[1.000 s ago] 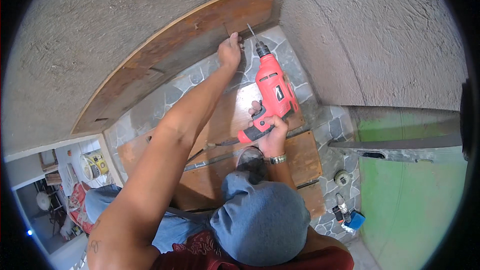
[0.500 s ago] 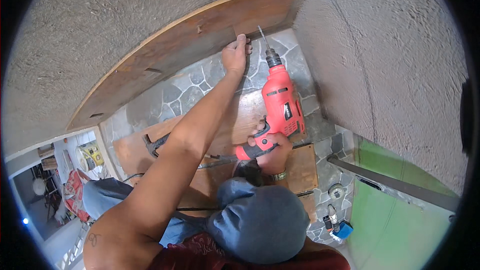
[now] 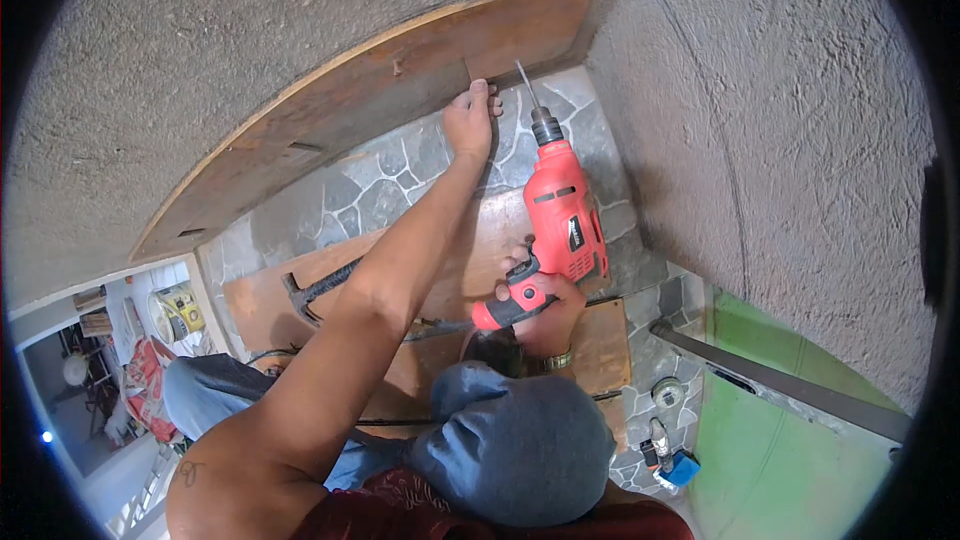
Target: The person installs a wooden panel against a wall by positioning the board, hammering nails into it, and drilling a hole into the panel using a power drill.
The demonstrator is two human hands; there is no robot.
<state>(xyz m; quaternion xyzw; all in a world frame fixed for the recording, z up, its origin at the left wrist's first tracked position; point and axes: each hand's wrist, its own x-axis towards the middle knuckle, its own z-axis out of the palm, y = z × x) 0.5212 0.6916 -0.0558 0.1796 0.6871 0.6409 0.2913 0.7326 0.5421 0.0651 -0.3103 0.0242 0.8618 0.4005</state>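
Note:
A red and black power drill (image 3: 562, 205) is in my right hand (image 3: 545, 310), whose fingers wrap round its handle. Its long bit (image 3: 527, 82) points away from me, the tip close to the lower edge of a brown wooden board (image 3: 360, 85) on the rough wall. Whether the tip touches the board cannot be made out. My left arm reaches far forward, and my left hand (image 3: 469, 123) is closed at that same edge, left of the bit, thumb up and fingers curled. Part of its grip is hidden.
Below lie wooden planks (image 3: 460, 240) on stone-patterned flooring, with a hammer (image 3: 325, 285) partly behind my left arm. A grey wall (image 3: 770, 120) rises at right, above a dark metal bar (image 3: 780, 370) and green panel (image 3: 760, 440). A blue object (image 3: 680, 469) sits low right; a bucket (image 3: 178, 312) stands left.
The drill sits slightly lower in the picture, its bit tip still near the board's lower edge. My left forearm has shifted slightly, showing more of the hammer. Both hands keep their holds.

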